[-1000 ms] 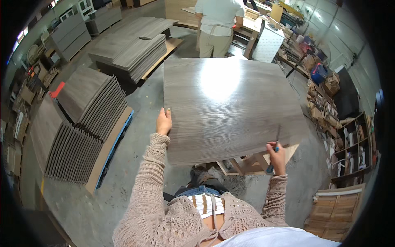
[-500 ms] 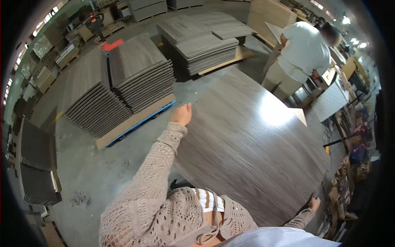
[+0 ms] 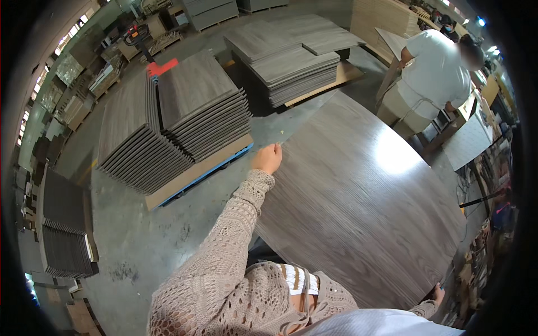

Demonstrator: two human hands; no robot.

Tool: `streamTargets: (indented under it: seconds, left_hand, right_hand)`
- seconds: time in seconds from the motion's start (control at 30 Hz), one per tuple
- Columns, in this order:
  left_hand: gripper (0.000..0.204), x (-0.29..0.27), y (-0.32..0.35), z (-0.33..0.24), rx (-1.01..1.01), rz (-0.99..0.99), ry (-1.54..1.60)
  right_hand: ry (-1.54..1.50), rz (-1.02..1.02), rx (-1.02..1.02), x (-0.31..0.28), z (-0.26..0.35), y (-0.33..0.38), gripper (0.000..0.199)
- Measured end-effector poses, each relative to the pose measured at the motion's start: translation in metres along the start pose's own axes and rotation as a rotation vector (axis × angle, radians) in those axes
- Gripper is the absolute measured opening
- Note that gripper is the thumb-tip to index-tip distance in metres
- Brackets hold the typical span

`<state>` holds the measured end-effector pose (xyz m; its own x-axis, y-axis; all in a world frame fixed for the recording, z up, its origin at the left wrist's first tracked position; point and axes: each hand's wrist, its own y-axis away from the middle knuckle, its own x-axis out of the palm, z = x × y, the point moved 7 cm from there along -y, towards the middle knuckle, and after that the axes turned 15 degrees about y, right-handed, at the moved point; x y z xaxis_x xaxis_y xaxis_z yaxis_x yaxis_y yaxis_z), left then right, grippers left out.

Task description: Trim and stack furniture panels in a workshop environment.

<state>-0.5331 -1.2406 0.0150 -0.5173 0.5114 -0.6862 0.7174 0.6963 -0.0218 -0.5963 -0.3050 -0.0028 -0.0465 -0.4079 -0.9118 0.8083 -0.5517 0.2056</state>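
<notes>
A large grey wood-grain panel lies flat in front of me, with a bright light glare near its far side. My left hand grips the panel's left edge, arm stretched out in a beige knitted sleeve. My right hand holds the panel's near right corner at the lower right, mostly hidden behind the panel edge.
A pallet with two leaning stacks of grey panels stands to the left on the concrete floor. Another stack lies beyond. A person in a white shirt works at a bench at the upper right. More panel stacks stand far left.
My view has swung to the left. The panel now sits to my right, and the panel stacks on the left have come closer. Both hands still hold the panel.
</notes>
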Motion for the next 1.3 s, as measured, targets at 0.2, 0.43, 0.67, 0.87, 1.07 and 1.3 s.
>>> streamTargets:
  seconds: [0.2, 0.43, 0.67, 0.87, 1.07, 1.3]
  left_hand:
    - [0.041, 0.001, -0.039, -0.006, -0.017, 0.014, 0.016]
    - [0.041, 0.008, -0.123, -0.009, 0.054, 0.071, 0.088]
    - [0.042, 0.006, -0.211, -0.008, 0.051, 0.204, 0.059]
    - [0.043, 0.03, -0.264, 0.023, -0.012, 0.361, 0.034]
    - [0.044, 0.021, -0.306, 0.051, -0.127, 0.434, 0.007]
    - [0.046, 0.075, -0.384, 0.032, -0.167, 0.598, 0.06]
  right_hand:
    - [0.106, -0.014, 0.05, 0.01, 0.033, 0.017, 0.041]
    - [0.21, -0.094, -0.051, 0.03, 0.078, 0.04, 0.039]
    - [0.347, -0.174, 0.063, 0.019, 0.18, 0.093, 0.041]
    - [0.42, -0.22, 0.224, 0.047, 0.2, 0.152, 0.047]
    - [0.409, -0.169, 0.191, 0.079, 0.265, 0.168, 0.054]
    - [0.369, -0.316, 0.172, 0.101, 0.204, 0.124, 0.052]
